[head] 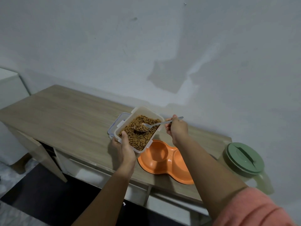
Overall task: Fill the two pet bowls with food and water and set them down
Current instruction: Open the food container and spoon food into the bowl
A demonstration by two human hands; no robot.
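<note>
Head view: left hand (123,148) grips kibble container (138,128), right hand (176,128) pinches spoon (150,126), forearm hiding orange bowl (160,160).

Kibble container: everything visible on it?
The kibble container is a rectangular translucent plastic tub, lid off, with clip flaps on a blue-edged part at its left side. It is well filled with brown kibble. The left hand holds it tilted above the table, over the orange double bowl. A metal spoon in the right hand digs into the kibble.
</note>
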